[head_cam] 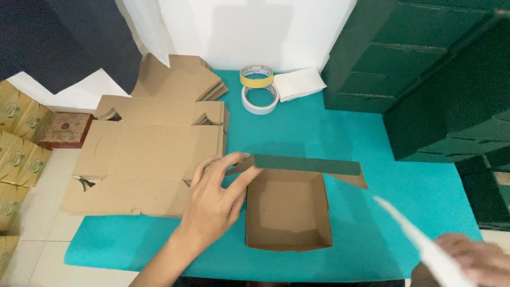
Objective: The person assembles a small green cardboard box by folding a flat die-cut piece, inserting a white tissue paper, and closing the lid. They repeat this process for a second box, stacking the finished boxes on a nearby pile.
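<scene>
An open brown cardboard box (287,212) sits on the teal table (329,133), its dark-green-faced lid flap (308,165) standing up along the far side. My left hand (215,199) rests against the box's left wall, its fingers touching the left end of the lid flap. At the lower right corner my right hand (481,260) is blurred and grips a white sheet of paper (419,242) that slants up toward the box.
Stacks of flat brown cardboard blanks (149,154) cover the table's left side. A yellow tape roll (256,76) and a white tape roll (260,99) lie at the back beside folded white paper (300,83). Dark green assembled boxes (425,69) are stacked at right.
</scene>
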